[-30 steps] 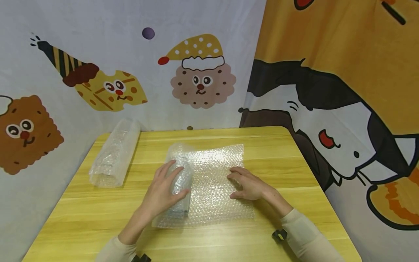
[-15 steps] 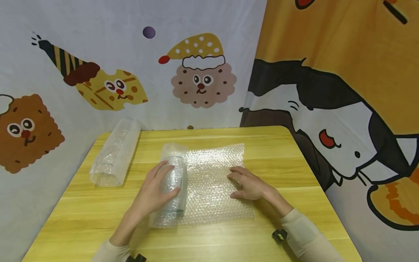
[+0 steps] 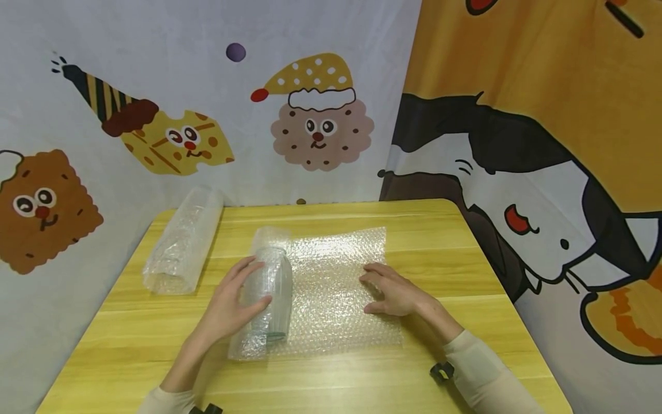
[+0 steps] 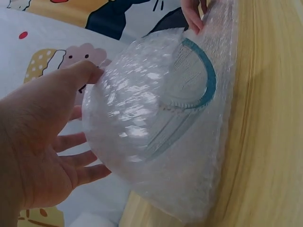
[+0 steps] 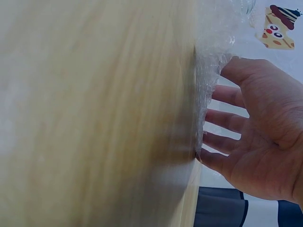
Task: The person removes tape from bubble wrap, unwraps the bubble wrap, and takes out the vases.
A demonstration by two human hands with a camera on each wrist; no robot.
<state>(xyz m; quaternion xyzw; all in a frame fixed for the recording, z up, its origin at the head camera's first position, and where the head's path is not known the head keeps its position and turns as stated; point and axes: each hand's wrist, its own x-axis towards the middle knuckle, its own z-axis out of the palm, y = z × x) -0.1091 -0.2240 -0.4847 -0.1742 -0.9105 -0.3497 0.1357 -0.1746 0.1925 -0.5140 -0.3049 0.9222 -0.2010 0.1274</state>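
Observation:
A clear ribbed glass vessel [image 3: 281,305] lies on its side on a bubble wrap sheet [image 3: 336,299], partly covered by a fold of the sheet. Its thick greenish end [image 4: 208,85] faces the left wrist camera. My left hand [image 3: 227,305] touches the folded bubble wrap at the glass's left side, thumb and fingers spread. At the sheet's right part, my right hand [image 3: 395,290] rests its fingertips on the plastic; in the right wrist view, the fingers [image 5: 222,120] reach onto the sheet's edge.
A rolled piece of bubble wrap [image 3: 183,247] lies at the back left of the yellow wooden table [image 3: 424,241]. Behind the table hangs a cloth with cartoon prints [image 3: 320,132].
My left hand has moved left with the folded bubble wrap, and the glass has shifted left too, with more of its right side showing bare. My right hand has stayed in place.

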